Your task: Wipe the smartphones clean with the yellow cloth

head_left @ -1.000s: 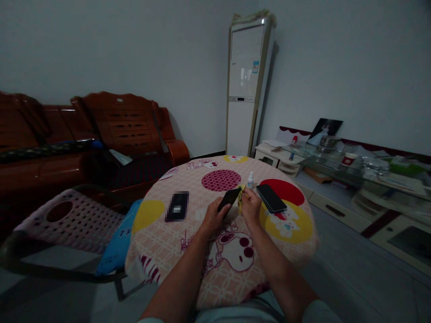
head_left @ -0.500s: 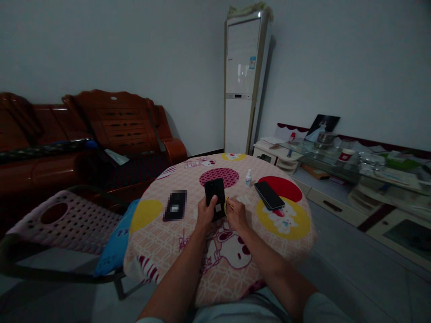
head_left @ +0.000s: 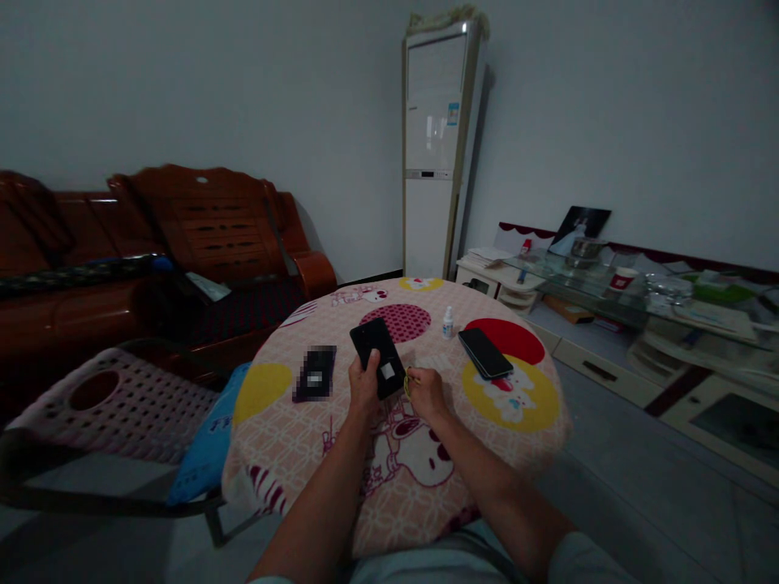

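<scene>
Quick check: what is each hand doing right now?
Left hand: closed on a black rectangular phone, held above the table.
Right hand: pinched shut on a small yellow cloth.

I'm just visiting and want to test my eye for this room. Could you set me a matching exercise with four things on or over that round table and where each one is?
Things:
1. black phone with a pale sticker
2. small white bottle
3. dark phone
4. yellow cloth

Places:
A. lying flat across the red and yellow patches of the tablecloth
B. pinched in the right hand
C. standing upright near the table's far side
D. held up in the left hand

Pairs: 1-D, 2-C, 3-A, 4-B
</scene>
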`<action>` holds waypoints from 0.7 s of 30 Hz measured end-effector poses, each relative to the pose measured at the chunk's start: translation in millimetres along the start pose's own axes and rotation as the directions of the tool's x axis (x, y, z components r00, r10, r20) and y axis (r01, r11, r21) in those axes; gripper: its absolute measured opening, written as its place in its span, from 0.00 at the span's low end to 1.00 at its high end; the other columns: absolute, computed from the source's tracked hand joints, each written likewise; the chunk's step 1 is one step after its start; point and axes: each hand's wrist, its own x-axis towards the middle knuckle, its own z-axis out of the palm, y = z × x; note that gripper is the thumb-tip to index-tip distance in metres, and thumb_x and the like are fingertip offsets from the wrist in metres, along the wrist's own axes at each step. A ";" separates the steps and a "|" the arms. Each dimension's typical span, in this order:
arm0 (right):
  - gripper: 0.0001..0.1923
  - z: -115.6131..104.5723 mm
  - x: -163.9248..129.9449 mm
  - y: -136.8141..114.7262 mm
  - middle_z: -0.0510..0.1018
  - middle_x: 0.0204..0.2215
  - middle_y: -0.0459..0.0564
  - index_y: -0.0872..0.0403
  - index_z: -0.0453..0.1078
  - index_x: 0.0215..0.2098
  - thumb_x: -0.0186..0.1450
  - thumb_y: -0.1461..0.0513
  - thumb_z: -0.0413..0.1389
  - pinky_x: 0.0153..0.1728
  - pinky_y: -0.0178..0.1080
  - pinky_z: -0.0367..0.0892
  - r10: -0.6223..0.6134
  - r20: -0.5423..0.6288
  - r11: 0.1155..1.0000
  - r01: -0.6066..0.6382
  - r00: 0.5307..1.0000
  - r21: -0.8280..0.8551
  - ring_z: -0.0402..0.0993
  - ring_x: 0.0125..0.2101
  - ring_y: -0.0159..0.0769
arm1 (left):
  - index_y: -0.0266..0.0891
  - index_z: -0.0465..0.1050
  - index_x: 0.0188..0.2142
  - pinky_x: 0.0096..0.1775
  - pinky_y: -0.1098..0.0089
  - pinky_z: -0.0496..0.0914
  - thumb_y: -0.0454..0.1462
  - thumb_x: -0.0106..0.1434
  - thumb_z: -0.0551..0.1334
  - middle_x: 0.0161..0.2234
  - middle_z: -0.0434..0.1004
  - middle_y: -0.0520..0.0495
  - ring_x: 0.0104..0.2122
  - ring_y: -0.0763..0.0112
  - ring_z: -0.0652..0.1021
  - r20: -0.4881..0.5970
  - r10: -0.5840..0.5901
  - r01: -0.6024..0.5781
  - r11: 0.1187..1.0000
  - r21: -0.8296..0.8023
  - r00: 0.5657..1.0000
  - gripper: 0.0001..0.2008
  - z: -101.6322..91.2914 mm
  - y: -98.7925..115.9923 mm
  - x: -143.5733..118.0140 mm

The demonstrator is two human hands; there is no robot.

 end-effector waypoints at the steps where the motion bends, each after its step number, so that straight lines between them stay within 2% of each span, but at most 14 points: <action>1: 0.11 -0.3 0.8 -1.1 0.68 0.14 0.42 0.54 0.69 0.18 0.52 0.67 0.47 0.21 0.31 0.53 -0.003 -0.022 1.000 0.004 1.000 0.004 0.62 0.19 0.30 | 0.35 0.71 0.35 0.26 0.72 0.71 0.52 0.51 0.67 0.25 0.72 0.53 0.23 0.73 0.74 0.013 -0.005 0.005 1.000 0.003 1.000 0.23 0.2 -0.1 -0.3; 5: 0.13 -3.3 5.1 -7.0 0.72 0.19 0.45 0.55 0.73 0.22 0.54 0.67 0.47 0.24 0.32 0.57 -0.068 -0.116 0.998 0.068 0.991 -0.006 0.66 0.22 0.32 | 0.35 0.72 0.34 0.27 0.71 0.71 0.52 0.52 0.66 0.26 0.74 0.49 0.24 0.70 0.75 0.147 -0.016 0.006 0.998 0.064 0.989 0.22 2.2 -0.5 -4.4; 8: 0.14 -8.0 9.8 -10.5 0.76 0.24 0.47 0.55 0.76 0.28 0.57 0.66 0.47 0.28 0.33 0.62 -0.100 -0.212 0.994 0.105 0.972 0.014 0.69 0.26 0.34 | 0.34 0.74 0.33 0.27 0.72 0.70 0.51 0.52 0.66 0.27 0.75 0.48 0.26 0.69 0.75 0.230 0.027 -0.064 0.986 0.156 0.973 0.21 5.2 1.1 -9.5; 12: 0.16 -19.9 17.1 -16.1 0.78 0.31 0.50 0.56 0.77 0.37 0.59 0.64 0.48 0.35 0.35 0.66 -0.151 -0.361 0.981 0.185 0.920 0.061 0.73 0.33 0.37 | 0.33 0.73 0.28 0.27 0.74 0.67 0.49 0.54 0.65 0.24 0.72 0.49 0.25 0.71 0.72 0.344 0.088 -0.188 0.944 0.271 0.935 0.19 7.5 0.8 -14.9; 15: 0.17 -30.1 20.8 -21.5 0.78 0.37 0.52 0.56 0.76 0.40 0.62 0.64 0.47 0.41 0.37 0.66 -0.196 -0.458 0.970 0.240 0.867 0.039 0.73 0.39 0.38 | 0.33 0.74 0.33 0.27 0.74 0.67 0.48 0.56 0.64 0.26 0.72 0.49 0.26 0.71 0.71 0.441 0.050 -0.193 0.938 0.287 0.896 0.18 7.5 -2.5 -17.2; 18: 0.15 -32.9 20.5 -24.0 0.77 0.36 0.52 0.56 0.74 0.38 0.62 0.65 0.45 0.40 0.37 0.65 -0.239 -0.456 0.963 0.269 0.858 0.000 0.72 0.38 0.38 | 0.33 0.74 0.35 0.28 0.73 0.67 0.48 0.57 0.63 0.27 0.72 0.49 0.27 0.71 0.72 0.470 0.031 -0.182 0.943 0.279 0.882 0.18 7.1 -4.0 -18.0; 21: 0.12 -25.3 16.3 -21.4 0.71 0.27 0.48 0.55 0.69 0.28 0.61 0.66 0.44 0.33 0.34 0.61 -0.244 -0.353 0.969 0.243 0.903 -0.047 0.68 0.30 0.34 | 0.33 0.73 0.31 0.27 0.74 0.67 0.48 0.56 0.64 0.26 0.72 0.50 0.26 0.72 0.71 0.395 0.068 -0.190 0.941 0.279 0.916 0.17 6.3 -2.3 -16.8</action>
